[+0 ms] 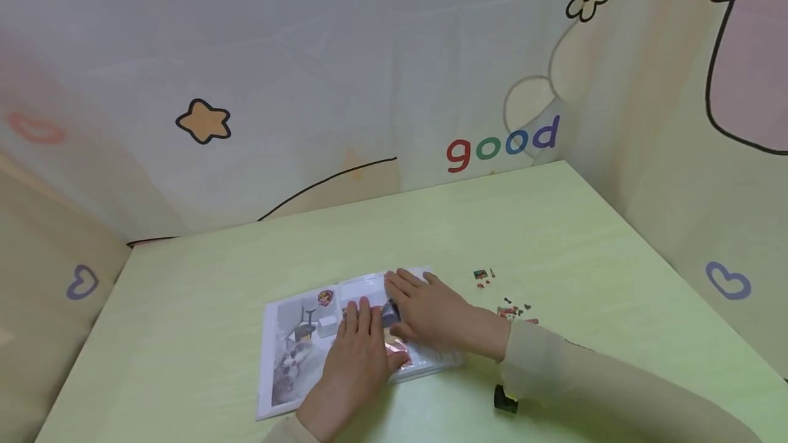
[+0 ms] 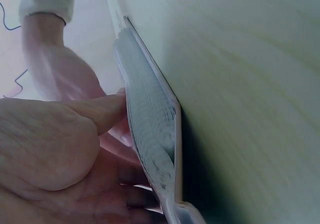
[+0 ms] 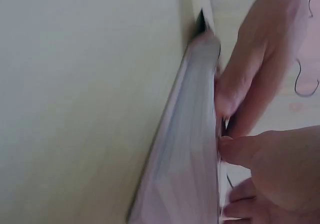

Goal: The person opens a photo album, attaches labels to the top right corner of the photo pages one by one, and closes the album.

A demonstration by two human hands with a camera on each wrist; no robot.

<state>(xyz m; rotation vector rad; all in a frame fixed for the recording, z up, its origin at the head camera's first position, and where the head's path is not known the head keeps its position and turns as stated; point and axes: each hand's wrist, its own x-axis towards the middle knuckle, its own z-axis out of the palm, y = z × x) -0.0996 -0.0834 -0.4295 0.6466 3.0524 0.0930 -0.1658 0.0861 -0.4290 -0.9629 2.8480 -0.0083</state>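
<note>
A printed sheet with a cat picture (image 1: 294, 355) lies on the pale green table (image 1: 234, 272), with a clear plastic bag (image 1: 431, 359) over its right half. My left hand (image 1: 357, 359) rests flat on the sheet, fingers straight. My right hand (image 1: 431, 310) lies flat across the bag, fingers stretched to the left. A small dark grey piece (image 1: 390, 313) sits between the two hands by the right thumb. In the left wrist view my thumb (image 2: 102, 111) touches the edge of the bag (image 2: 150, 129). In the right wrist view straight fingers (image 3: 250, 63) press on the bag (image 3: 190, 149).
Several tiny red and dark pieces (image 1: 507, 310) are scattered on the table right of the bag, with a few more (image 1: 481, 276) farther back. Patterned fabric walls (image 1: 505, 142) close in the table at the back and on both sides.
</note>
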